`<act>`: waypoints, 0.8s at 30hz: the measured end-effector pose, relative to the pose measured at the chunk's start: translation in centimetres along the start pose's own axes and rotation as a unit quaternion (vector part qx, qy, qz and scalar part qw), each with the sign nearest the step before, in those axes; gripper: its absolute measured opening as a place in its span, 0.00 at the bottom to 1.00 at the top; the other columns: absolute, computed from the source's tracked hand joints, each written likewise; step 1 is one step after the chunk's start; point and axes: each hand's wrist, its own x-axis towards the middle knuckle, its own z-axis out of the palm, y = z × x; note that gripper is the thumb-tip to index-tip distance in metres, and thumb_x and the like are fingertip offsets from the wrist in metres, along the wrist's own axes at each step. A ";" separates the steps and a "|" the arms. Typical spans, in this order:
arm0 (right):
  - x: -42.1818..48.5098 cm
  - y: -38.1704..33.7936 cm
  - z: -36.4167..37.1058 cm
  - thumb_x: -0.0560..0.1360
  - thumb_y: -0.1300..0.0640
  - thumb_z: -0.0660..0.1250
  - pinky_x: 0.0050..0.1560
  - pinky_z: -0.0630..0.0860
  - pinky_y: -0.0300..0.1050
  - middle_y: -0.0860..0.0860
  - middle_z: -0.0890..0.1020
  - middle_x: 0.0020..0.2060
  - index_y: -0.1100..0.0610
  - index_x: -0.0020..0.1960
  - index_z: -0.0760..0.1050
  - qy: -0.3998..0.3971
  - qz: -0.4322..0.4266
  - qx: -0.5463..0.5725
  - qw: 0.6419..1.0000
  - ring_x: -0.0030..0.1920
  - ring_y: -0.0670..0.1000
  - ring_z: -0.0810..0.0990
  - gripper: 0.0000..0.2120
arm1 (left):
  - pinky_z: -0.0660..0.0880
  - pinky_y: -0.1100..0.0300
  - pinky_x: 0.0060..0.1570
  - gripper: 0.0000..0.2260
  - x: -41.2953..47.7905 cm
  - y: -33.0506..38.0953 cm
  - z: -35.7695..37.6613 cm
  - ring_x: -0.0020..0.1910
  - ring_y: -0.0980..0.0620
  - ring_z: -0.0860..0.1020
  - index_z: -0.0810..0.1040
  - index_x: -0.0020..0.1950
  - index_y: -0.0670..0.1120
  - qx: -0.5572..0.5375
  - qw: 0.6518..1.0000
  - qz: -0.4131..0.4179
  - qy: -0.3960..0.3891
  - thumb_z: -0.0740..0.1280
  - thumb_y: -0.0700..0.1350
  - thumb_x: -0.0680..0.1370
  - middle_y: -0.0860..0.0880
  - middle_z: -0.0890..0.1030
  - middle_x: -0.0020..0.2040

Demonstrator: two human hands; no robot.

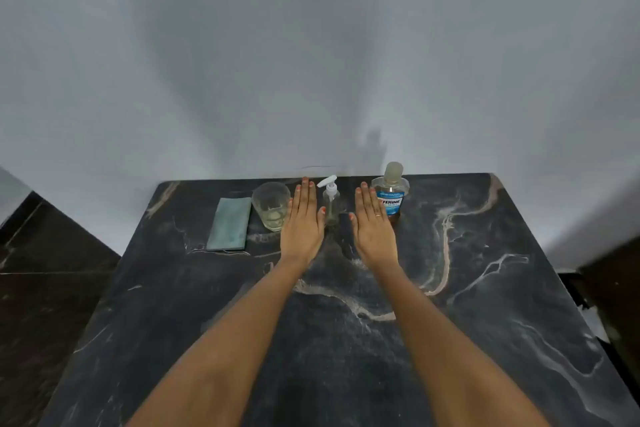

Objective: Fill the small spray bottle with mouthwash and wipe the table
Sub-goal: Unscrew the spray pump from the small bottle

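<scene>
Both hands lie flat and spread, palms down, holding nothing: the left hand (302,224) sits just right of a drinking glass (271,205), and the right hand (374,224) just left of the mouthwash bottle (390,191). Between the two hands, near the far edge of the dark marbled surface (485,288), stands the small spray bottle (330,201), clear, upright and apparently empty, with its white pump head on. A folded pale green cloth (230,224) lies flat to the left of the glass. Nothing looks begun, so the step in hand is probably the opening one: freeing the small bottle's top. To do that well, I would steady the bottle's body with the left hand, since it looks light and narrow and could tip easily, and twist the pump off with the right, lifting it straight up so the dip tube clears the neck. The pump is best set down away from the cloth so that stays dry for wiping. The mouthwash bottle has a far wider mouth than the small bottle's neck, so pouring should be slow; the glass may serve as a go-between. On the blue label the letters "TERINE" can be read, with the start hidden behind the right hand; the smaller lines beneath are too blurred to read.
</scene>
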 end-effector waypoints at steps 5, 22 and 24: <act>1.4 0.1 2.0 0.82 0.55 0.46 0.73 0.44 0.42 0.55 0.48 0.75 0.59 0.74 0.45 -0.067 0.014 0.035 0.997 0.75 0.51 0.46 0.23 | 0.42 0.60 0.71 0.24 1.4 -1.5 1.7 0.75 0.54 0.43 0.44 0.74 0.44 -0.098 0.991 -0.049 -0.079 0.48 0.49 0.81 0.47 0.45 0.77; 6.2 0.3 5.4 0.73 0.60 0.67 0.62 0.71 0.53 0.56 0.73 0.64 0.57 0.68 0.63 -0.096 0.162 0.301 0.935 0.63 0.56 0.72 0.25 | 0.72 0.57 0.60 0.23 5.7 -2.7 3.7 0.59 0.49 0.76 0.73 0.63 0.42 -0.456 0.874 -0.147 -0.077 0.72 0.34 0.69 0.43 0.79 0.59; 6.2 0.3 5.6 0.73 0.63 0.66 0.63 0.72 0.55 0.57 0.73 0.63 0.58 0.66 0.65 -0.093 0.173 0.319 0.927 0.63 0.57 0.73 0.23 | 0.75 0.61 0.56 0.22 5.7 -2.5 3.8 0.56 0.49 0.78 0.74 0.62 0.42 -0.454 0.877 -0.136 -0.074 0.72 0.34 0.69 0.44 0.81 0.55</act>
